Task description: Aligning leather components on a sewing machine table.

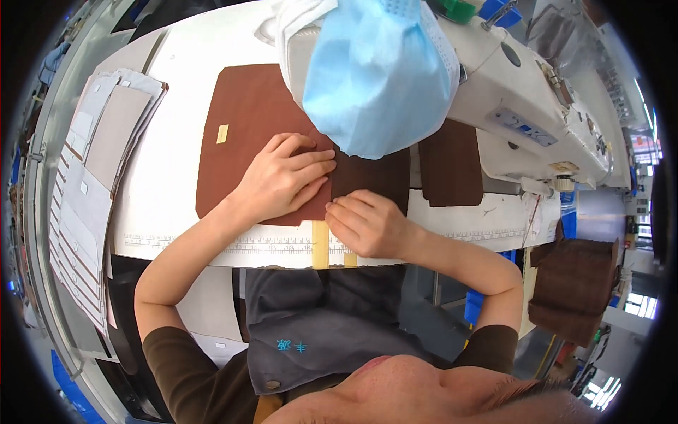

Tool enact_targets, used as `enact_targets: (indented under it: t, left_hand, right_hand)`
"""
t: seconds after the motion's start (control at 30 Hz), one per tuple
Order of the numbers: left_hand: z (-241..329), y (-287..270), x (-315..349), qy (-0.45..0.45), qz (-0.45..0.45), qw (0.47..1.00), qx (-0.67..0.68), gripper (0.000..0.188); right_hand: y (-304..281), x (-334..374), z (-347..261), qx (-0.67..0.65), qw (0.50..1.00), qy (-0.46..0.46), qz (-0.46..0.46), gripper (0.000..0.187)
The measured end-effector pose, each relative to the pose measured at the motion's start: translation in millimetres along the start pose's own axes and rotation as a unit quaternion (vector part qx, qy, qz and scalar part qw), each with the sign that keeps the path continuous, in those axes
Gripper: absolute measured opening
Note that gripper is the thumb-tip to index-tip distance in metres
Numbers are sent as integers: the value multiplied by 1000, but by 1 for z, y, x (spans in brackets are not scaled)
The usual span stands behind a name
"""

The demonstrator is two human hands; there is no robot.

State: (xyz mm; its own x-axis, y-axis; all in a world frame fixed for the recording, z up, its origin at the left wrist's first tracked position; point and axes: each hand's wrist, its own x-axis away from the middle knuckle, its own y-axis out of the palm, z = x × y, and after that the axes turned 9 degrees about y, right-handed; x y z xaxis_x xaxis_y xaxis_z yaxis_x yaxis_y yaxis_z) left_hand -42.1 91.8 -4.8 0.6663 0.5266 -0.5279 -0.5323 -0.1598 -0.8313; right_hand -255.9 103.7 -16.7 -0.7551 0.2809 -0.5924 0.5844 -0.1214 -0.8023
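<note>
A reddish-brown fabric panel (233, 166) lies flat on the white sewing table, with a small yellow tab (222, 133) stuck on it. Along its right side runs a dark brown fabric panel (371, 174), partly covered by the blue cloth. My left hand (282, 177) rests on the reddish panel with its fingers stretched toward the line where the two colours meet. Nearer to me, my right hand (371, 222) has its fingers curled together, fingertips at that same line by the panels' front edge. Exactly what lies beneath these fingertips is hidden.
A sewing machine (522, 106) reaches in from the right; blue mask-like cloth (381, 78) hides its needle end. Another dark brown piece (452, 166) lies under its arm. Grey cut pieces (120, 134) stack at left. A measuring scale (268, 245) follows the front edge. Brown fabric (572, 290) hangs right.
</note>
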Motion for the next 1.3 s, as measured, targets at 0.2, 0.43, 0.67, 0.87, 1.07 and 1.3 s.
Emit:
enact_targets:
  t: [0.2,0.43,0.67,0.87,1.07,1.3]
  left_hand:
    - [-5,-3,2,19,-22,998,62,15]
    - [-17,-11,12,42,-32,985,164,19]
    - [-33,-13,3,60,-20,989,134,25]
    - [-46,-18,-10,48,-11,992,115,23]
    - [-70,-5,-4,52,-17,991,120,19]
    - [-72,-8,-19,15,-13,996,83,23]
  right_hand:
    - [6,-4,18,2,1000,13,4,14]
    - [14,-11,33,5,999,31,26,10]
    - [24,-16,49,52,993,71,82,5]
    - [20,-14,54,35,991,132,12,7]
    - [-1,-17,54,115,987,105,-33,32]
    - [6,-15,58,154,973,153,-74,21]
